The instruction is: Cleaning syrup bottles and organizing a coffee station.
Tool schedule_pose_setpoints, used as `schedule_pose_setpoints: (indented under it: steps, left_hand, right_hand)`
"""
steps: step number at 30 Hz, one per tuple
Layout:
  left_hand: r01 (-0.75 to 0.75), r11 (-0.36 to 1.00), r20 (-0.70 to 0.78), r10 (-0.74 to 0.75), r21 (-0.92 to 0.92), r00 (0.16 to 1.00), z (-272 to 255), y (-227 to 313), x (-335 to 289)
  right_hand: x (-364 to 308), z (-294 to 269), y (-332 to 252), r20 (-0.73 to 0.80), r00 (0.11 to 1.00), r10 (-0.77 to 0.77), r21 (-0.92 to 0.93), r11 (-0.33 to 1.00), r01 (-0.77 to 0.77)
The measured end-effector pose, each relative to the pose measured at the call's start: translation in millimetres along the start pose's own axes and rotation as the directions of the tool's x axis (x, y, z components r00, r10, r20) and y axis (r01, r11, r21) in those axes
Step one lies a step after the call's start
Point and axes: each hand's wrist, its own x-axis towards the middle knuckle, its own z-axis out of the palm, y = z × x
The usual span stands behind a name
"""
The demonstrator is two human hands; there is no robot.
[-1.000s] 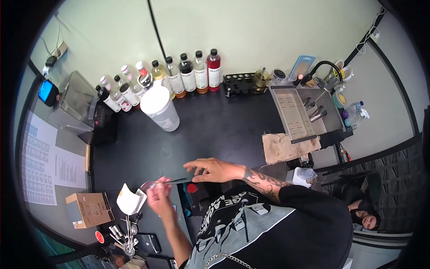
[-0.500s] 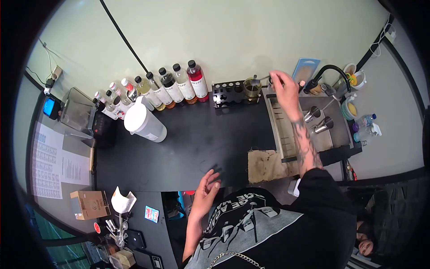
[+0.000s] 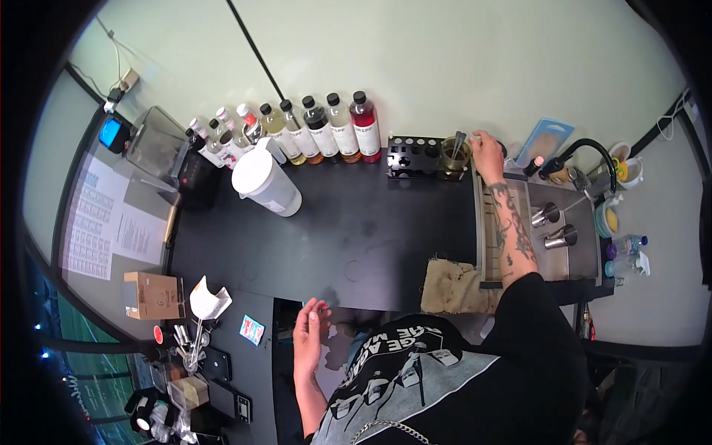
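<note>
My right hand (image 3: 487,156) reaches to the back of the counter, beside a glass jar (image 3: 454,157). Metal spoon-like handles (image 3: 459,141) lean out of the jar. The fingers of this hand are curled; whatever they grip, if anything, is hidden. Something dark and round (image 3: 503,149) shows just behind the hand. A black rack (image 3: 411,159) with several round holes stands left of the jar. My left hand (image 3: 308,330) hovers near the counter's front edge, holding nothing, its fingers loosely bent and apart.
A white lidded pitcher (image 3: 271,185) stands before a row of bottles (image 3: 319,130) along the wall. To the right are a metal sink (image 3: 578,211), tumblers, a black faucet (image 3: 593,144) and a stained cloth (image 3: 452,288). A cardboard box (image 3: 153,295) sits at the left.
My right hand has moved from above the jar to its right and lower; the spoon now leans in the jar. My left hand has drawn back to the left. The view has shifted.
</note>
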Motion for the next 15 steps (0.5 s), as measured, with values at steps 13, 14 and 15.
schedule_pose_setpoints:
  steps: [13, 14, 15]
  left_hand:
    - [-0.015, 0.997, -0.099, 0.023, 0.082, 0.995, -37.4, -0.3, 1.6]
    - [-0.012, 0.997, -0.11, 0.021, 0.075, 0.994, -38.0, -1.0, 2.4]
    - [-0.007, 0.998, -0.127, 0.016, 0.068, 0.992, -38.9, -2.5, 2.5]
  right_hand:
    - [-85.3, 78.2, 28.2, 0.377, 0.714, 0.59, 0.578, 0.452, -0.679]
    - [-98.9, 87.2, 22.4, 0.481, 0.693, 0.537, 0.628, 0.341, -0.7]
    - [-108.6, 94.5, 8.1, 0.54, 0.685, 0.489, 0.659, 0.26, -0.706]
